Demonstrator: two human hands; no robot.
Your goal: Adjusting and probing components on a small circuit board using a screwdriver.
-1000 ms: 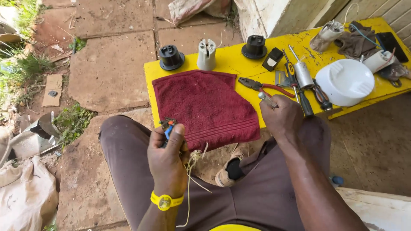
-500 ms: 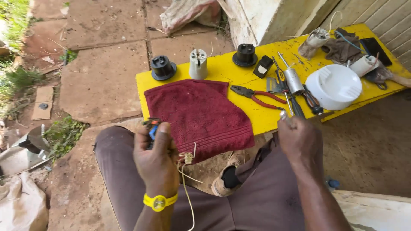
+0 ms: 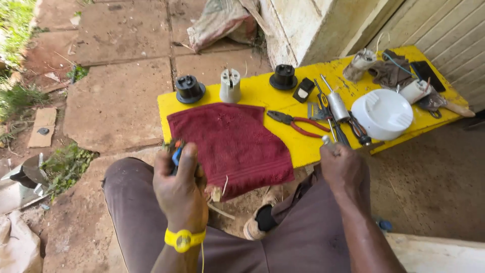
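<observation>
The small wired part [image 3: 176, 151], dark with a blue bit showing, sits in the left hand [image 3: 181, 187], which is closed tight round it above the left knee, just off the near corner of the red towel [image 3: 232, 141]. A thin pale wire [image 3: 201, 255] trails down past the yellow wristband [image 3: 183, 238]. The right hand [image 3: 343, 169] is curled at the front edge of the yellow bench [image 3: 262, 93], pinching a small silvery piece [image 3: 326, 139] whose tip pokes out above the fingers; what it is exactly is too small to tell. The work looks to be at the stage of bringing tool and part together: one hand steadies the part, and the other has something fetched from the tool side, where the red-handled pliers [image 3: 298, 123] and the white round dish [image 3: 382, 114] lie. Any next move would seem to call for the two hands meeting over the towel, with the part turned so that its working face is open to the right hand. Against a second ago, the right hand has drawn back from the pliers toward the lap, while the left keeps the same grip; the bench things lie as they did.
</observation>
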